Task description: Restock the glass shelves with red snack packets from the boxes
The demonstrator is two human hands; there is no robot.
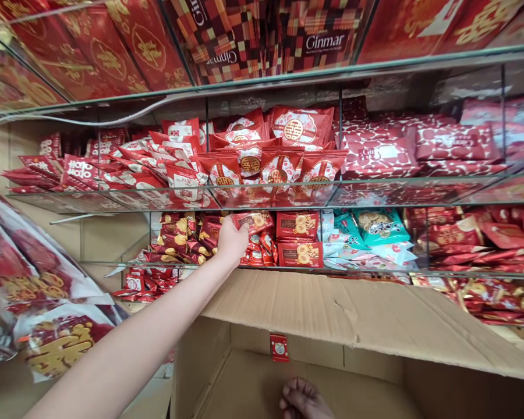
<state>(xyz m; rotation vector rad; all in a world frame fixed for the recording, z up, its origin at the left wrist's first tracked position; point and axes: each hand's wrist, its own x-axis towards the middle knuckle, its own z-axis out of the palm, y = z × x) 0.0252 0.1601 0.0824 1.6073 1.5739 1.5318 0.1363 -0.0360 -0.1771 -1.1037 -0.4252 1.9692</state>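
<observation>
My left hand (233, 237) reaches up to the lower glass shelf, its thumb and fingers closed on a flat red packet (255, 221) with a biscuit picture. Just right of it stand two stacks of similar red packets (300, 255). Small red packets (262, 250) lie below the held one. My right hand (303, 398) is at the bottom edge of the view, over the open cardboard box (332, 384), in shade. Its fingers are curled together and nothing shows in them. A small red packet (279, 347) is at the box's back wall.
Red packets with gold emblems (277, 169) fill the middle shelf (262, 198). Teal packets (382, 227) lie right of the red stacks. The box's raised flap (314, 297) spans the front of the shelves. Hanging clear bags (65, 343) are at left. A white cable (126, 113) runs under the upper shelf.
</observation>
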